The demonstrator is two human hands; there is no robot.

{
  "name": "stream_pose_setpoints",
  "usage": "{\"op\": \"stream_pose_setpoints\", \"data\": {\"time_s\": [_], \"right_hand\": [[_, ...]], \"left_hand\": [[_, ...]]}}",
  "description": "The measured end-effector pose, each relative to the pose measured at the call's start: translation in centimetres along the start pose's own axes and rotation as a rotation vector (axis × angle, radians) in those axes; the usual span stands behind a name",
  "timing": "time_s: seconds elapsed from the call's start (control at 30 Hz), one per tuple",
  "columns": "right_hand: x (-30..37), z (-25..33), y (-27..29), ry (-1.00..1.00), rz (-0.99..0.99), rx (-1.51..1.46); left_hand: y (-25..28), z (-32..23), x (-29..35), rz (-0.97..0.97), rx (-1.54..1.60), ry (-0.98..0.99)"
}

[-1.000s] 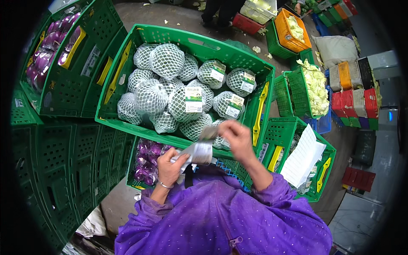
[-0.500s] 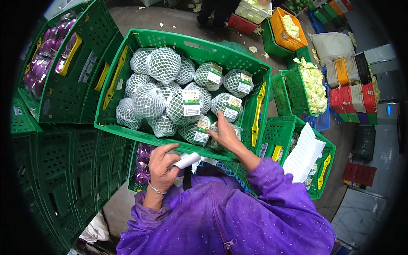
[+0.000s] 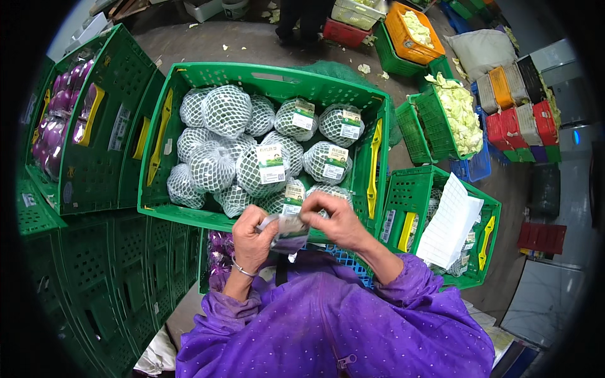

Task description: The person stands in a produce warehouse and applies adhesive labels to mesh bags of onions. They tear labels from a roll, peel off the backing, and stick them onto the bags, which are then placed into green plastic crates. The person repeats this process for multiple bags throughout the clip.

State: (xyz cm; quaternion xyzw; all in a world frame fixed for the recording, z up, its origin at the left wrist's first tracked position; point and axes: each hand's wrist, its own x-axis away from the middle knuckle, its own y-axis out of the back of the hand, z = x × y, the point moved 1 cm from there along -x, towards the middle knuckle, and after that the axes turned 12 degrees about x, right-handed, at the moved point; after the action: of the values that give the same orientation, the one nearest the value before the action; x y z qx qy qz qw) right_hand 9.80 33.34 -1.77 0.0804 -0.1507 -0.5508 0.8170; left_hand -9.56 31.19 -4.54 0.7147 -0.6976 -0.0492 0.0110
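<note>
A large green crate [image 3: 265,74] in front of me holds round vegetables in white foam nets [image 3: 227,112]. Several of those on its right side carry a white and green label [image 3: 271,164]. At the crate's near edge, my left hand [image 3: 253,238] is closed around a roll of labels [image 3: 290,234], which is partly blurred. My right hand [image 3: 337,222] pinches the strip of labels coming off that roll, thumb and forefinger together. Both hands are close to each other, just above the nearest labelled vegetables.
Stacked green crates stand to the left, one with purple eggplants [image 3: 57,129]. A smaller green crate [image 3: 409,189] at the right bears a paper sheet [image 3: 449,223]. Farther off are crates of leaves [image 3: 457,116], an orange crate [image 3: 409,47] and a person's dark-clothed legs [image 3: 299,22].
My right hand has left the labelled vegetable at the crate's right and come to the label roll. My left hand has risen slightly with the roll, and a strip now stretches between the hands.
</note>
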Motion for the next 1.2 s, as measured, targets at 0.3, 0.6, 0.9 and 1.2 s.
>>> {"op": "stream_pose_setpoints", "data": {"time_s": [0.3,0.6,0.9,1.2], "right_hand": [[-10.4,-11.0,6.3,-0.280,-0.208,-0.009],[-13.5,-13.2,3.5,-0.105,0.056,0.462],[-15.8,-15.3,0.8,-0.012,-0.026,0.611],[-13.8,-14.7,0.2,0.154,-0.170,0.639]], "left_hand": [[1.4,1.2,-5.7,0.266,-0.416,-0.325],[0.3,3.9,-7.1,0.598,-0.644,-0.284],[0.5,4.0,-6.6,0.567,-0.661,-0.265],[1.4,2.8,-5.1,0.243,-0.239,-0.252]]}}
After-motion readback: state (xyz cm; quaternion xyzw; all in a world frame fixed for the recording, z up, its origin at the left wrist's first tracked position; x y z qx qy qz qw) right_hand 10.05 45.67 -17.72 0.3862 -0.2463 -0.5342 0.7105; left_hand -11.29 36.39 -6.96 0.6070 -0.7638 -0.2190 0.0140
